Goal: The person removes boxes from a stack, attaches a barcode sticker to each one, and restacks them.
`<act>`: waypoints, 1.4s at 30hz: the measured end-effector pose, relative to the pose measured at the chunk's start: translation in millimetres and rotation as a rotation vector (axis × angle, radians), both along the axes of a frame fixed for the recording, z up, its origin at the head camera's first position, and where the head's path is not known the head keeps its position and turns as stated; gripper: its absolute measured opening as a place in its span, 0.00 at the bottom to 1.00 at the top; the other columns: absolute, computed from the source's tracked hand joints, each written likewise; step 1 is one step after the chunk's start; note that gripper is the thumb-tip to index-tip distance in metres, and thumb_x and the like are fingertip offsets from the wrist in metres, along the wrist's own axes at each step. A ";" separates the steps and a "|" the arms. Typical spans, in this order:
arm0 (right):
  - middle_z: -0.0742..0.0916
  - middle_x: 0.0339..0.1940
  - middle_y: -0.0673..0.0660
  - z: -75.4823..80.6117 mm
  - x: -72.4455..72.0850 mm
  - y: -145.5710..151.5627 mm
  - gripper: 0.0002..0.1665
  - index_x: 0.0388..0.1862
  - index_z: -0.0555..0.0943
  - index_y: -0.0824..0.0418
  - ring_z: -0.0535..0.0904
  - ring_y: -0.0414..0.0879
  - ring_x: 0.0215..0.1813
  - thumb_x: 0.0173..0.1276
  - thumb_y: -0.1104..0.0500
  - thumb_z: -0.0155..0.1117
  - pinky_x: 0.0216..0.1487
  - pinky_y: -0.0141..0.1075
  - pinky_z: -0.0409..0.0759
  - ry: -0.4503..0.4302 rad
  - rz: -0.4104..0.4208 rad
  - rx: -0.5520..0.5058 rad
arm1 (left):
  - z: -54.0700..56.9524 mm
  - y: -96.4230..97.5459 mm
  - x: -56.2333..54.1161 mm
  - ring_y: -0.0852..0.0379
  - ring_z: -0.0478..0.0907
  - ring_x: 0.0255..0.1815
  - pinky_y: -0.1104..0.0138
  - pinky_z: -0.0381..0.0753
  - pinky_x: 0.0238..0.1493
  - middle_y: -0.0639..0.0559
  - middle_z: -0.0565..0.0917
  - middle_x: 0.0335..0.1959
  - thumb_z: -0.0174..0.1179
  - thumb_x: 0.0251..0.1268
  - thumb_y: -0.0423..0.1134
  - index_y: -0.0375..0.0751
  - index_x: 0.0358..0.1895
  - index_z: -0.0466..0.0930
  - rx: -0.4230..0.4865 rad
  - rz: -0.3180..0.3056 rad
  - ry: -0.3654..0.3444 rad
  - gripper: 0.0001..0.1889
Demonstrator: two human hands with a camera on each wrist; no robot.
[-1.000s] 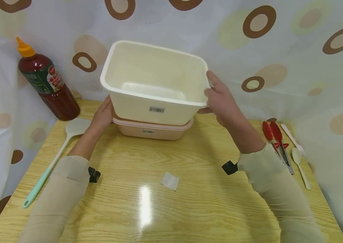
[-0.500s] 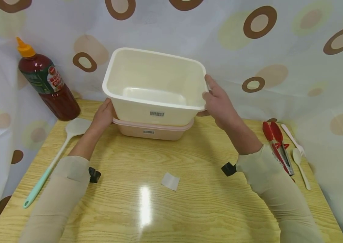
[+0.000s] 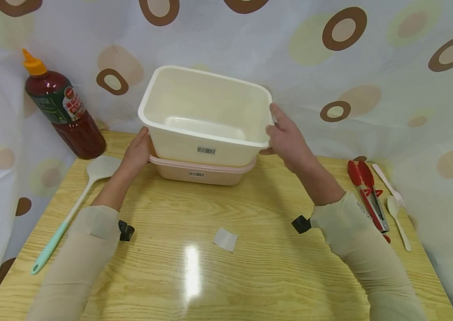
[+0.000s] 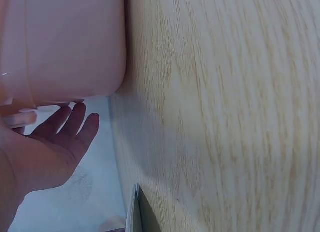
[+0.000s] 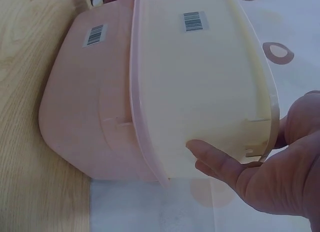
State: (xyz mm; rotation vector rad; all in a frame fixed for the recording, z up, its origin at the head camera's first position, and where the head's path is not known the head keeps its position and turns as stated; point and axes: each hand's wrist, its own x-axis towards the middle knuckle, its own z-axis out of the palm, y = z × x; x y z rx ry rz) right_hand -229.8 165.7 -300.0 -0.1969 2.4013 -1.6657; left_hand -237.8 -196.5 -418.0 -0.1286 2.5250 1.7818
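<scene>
A cream plastic bin [image 3: 206,107] stands partly nested in a pink bin [image 3: 198,174], tilted with its right end raised. My right hand [image 3: 288,136] grips the cream bin's right end, with the thumb up at the rim and the fingers spread along the wall below, as the right wrist view shows. At the far left end of the pink bin, my left hand [image 3: 136,154] holds it by the rim. In the left wrist view, the left hand's fingers [image 4: 75,124] bend toward the underside of that rim. The pink bin rests on the wooden table [image 3: 162,276].
A sauce bottle [image 3: 67,107] and a turner [image 3: 76,205] with a mint handle are on the left. Red-tipped tongs [image 3: 367,191], a fork [image 3: 387,183] and a spoon [image 3: 398,220] lie at right. A small white paper square [image 3: 225,240] lies in front. Patterned curtain [image 3: 226,40] hangs behind.
My right hand has lowered the cream bin deeper into the pink bin, with its rim now lower and its left end slightly to the right. The left hand and the pink bin have stayed in place.
</scene>
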 end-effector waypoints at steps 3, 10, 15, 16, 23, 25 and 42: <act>0.61 0.83 0.60 -1.5 -1.5 -0.6 0.39 0.85 0.36 0.51 0.78 0.58 0.62 0.82 0.59 0.37 0.49 0.39 0.85 0.002 0.005 0.029 | 0.8 0.4 0.0 0.49 0.51 0.82 0.53 0.53 0.80 0.51 0.53 0.84 0.26 0.83 0.54 0.59 0.83 0.48 -0.016 0.009 0.018 0.29; 0.48 0.86 0.52 -5.7 -5.0 -2.0 0.39 0.85 0.39 0.55 0.63 0.53 0.80 0.82 0.60 0.39 0.72 0.50 0.71 0.024 0.005 0.084 | 0.2 0.7 -0.6 0.52 0.44 0.85 0.54 0.44 0.83 0.51 0.52 0.84 0.27 0.84 0.51 0.57 0.83 0.50 -0.011 -0.005 0.046 0.28; 0.49 0.86 0.53 -13.9 -7.0 1.2 0.38 0.85 0.41 0.57 0.57 0.55 0.83 0.81 0.60 0.40 0.78 0.51 0.62 0.024 -0.014 0.121 | -0.5 4.5 -0.3 0.49 0.44 0.85 0.51 0.42 0.84 0.50 0.51 0.84 0.26 0.84 0.50 0.56 0.83 0.48 -0.026 -0.035 0.045 0.29; 0.49 0.86 0.53 -15.7 -6.9 1.6 0.38 0.85 0.41 0.57 0.57 0.56 0.82 0.81 0.60 0.40 0.78 0.52 0.62 0.022 -0.015 0.121 | -0.5 5.3 0.0 0.49 0.43 0.85 0.50 0.42 0.83 0.51 0.51 0.84 0.25 0.84 0.50 0.57 0.83 0.47 -0.037 -0.036 0.040 0.29; 0.49 0.86 0.53 -27.7 -6.3 2.1 0.39 0.85 0.41 0.58 0.58 0.55 0.82 0.81 0.61 0.41 0.77 0.50 0.64 0.024 -0.004 0.101 | 0.3 9.3 1.7 0.48 0.46 0.85 0.51 0.44 0.83 0.50 0.54 0.83 0.26 0.83 0.54 0.54 0.83 0.50 -0.065 0.014 0.031 0.30; 0.50 0.86 0.52 -29.5 -6.0 2.4 0.39 0.85 0.41 0.57 0.60 0.54 0.81 0.81 0.61 0.41 0.77 0.50 0.64 0.025 -0.008 0.108 | -0.1 10.4 0.8 0.47 0.48 0.84 0.51 0.46 0.83 0.49 0.56 0.83 0.27 0.83 0.57 0.53 0.82 0.52 -0.071 0.031 0.035 0.31; 0.60 0.83 0.59 -41.4 -8.5 4.0 0.38 0.85 0.44 0.55 0.69 0.55 0.75 0.81 0.59 0.41 0.61 0.39 0.79 0.089 0.003 0.197 | -3.1 15.5 0.5 0.47 0.51 0.83 0.54 0.48 0.83 0.48 0.59 0.82 0.32 0.82 0.53 0.52 0.81 0.57 -0.082 0.112 0.063 0.29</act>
